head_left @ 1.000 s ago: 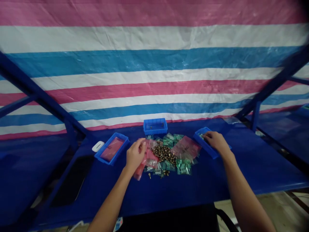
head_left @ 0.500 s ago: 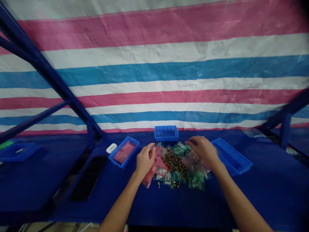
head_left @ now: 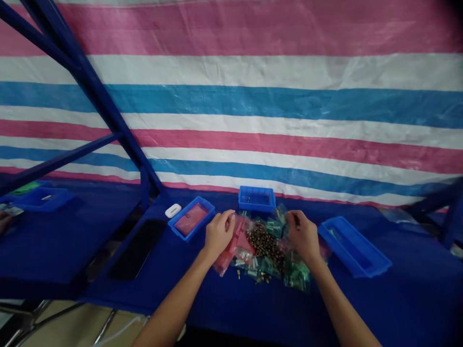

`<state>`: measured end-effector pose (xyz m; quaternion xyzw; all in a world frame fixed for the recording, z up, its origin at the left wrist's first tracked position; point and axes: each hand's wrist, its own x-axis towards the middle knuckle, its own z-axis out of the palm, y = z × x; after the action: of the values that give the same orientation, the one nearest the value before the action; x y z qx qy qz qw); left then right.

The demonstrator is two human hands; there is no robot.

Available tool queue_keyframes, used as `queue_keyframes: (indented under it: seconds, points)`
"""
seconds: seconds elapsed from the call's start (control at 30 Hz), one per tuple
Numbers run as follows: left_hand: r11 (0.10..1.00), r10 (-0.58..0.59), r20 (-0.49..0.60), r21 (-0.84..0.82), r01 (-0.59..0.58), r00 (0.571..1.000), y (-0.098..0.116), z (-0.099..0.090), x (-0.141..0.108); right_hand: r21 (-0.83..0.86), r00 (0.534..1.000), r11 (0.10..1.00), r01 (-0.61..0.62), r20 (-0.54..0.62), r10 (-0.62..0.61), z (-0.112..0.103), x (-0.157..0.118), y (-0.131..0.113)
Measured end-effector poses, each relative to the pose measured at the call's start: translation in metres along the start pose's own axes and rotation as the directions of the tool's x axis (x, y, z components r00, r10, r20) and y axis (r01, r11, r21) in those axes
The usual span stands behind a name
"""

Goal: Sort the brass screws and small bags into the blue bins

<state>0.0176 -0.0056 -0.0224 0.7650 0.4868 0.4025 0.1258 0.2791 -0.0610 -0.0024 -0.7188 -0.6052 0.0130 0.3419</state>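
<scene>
On the blue tabletop lies a heap of small brass-coloured metal parts (head_left: 264, 243), ringed by little plastic bags. My left hand (head_left: 219, 235) is at the heap's left side, by the pink plastic bags (head_left: 238, 241); its thumb and fingers are closed, and what they pinch is hidden. At the right, my right hand (head_left: 303, 235) has its fingertips pinched at the edge of a greenish clear plastic bag (head_left: 280, 213). More green bags (head_left: 297, 274) with small pale pieces inside lie below that hand. A few loose brass parts (head_left: 265, 278) sit at the near edge.
A blue tray (head_left: 256, 198) with a few small parts stands behind the heap. Another blue tray (head_left: 191, 218) holds pink bags; a long blue tray (head_left: 356, 248) is at the right. A white case (head_left: 173, 210) and black phone-like slab (head_left: 137, 249) lie left. Blue frame bars (head_left: 108, 115) rise behind.
My right hand has come down and its fingers have closed at the greenish bag. My left hand has hardly moved. The view has turned slightly, and another person's hand shows at the far left.
</scene>
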Motion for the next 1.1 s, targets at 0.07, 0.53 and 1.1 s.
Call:
queue_keyframes:
  seconds: [0.07,0.53,1.1]
  points:
    - [0.992,-0.035,0.047,-0.124,0.040,0.998,0.004,-0.003,0.002,0.276,0.994,0.961,-0.028,0.109,-0.002,0.000,-0.004,-0.010]
    - [0.748,0.033,0.620,-0.536,0.391,0.784,0.023,-0.014,0.003,0.686,0.919,0.683,-0.250,0.391,-0.056,0.021,-0.026,-0.054]
    - [0.859,0.005,0.518,-0.440,0.261,0.855,0.020,-0.013,0.005,0.554,0.899,0.828,-0.083,0.401,-0.178,0.024,-0.034,-0.051]
